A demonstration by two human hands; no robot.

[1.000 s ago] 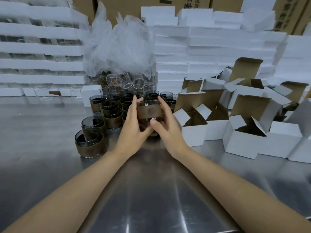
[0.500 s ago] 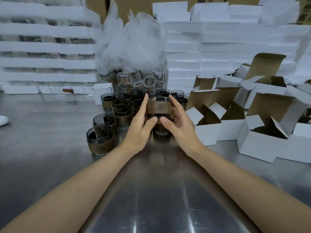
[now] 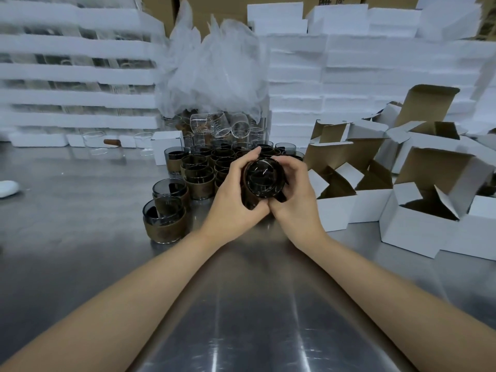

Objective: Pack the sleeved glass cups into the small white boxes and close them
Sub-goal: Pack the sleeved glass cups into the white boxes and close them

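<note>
A dark glass cup in a brown sleeve (image 3: 263, 181) is tipped so that its mouth faces me, held above the steel table. My left hand (image 3: 233, 202) grips its left side and my right hand (image 3: 298, 200) curls round its right side. Behind and to the left stands a cluster of several sleeved cups (image 3: 198, 178), with two stacked ones (image 3: 165, 218) nearest me. Just right of my hands an open small white box (image 3: 332, 208) stands with its flaps up.
More open white boxes (image 3: 426, 216) crowd the right side. Clear glasses under crumpled plastic wrap (image 3: 214, 76) sit behind the cups. Foam trays (image 3: 77, 76) are stacked along the back. A closed white box (image 3: 166, 146) stands at mid-left. The steel table (image 3: 241, 304) stretches toward me.
Both hands have lifted the sleeved cup from upright in the cluster and tipped it so its mouth faces me.
</note>
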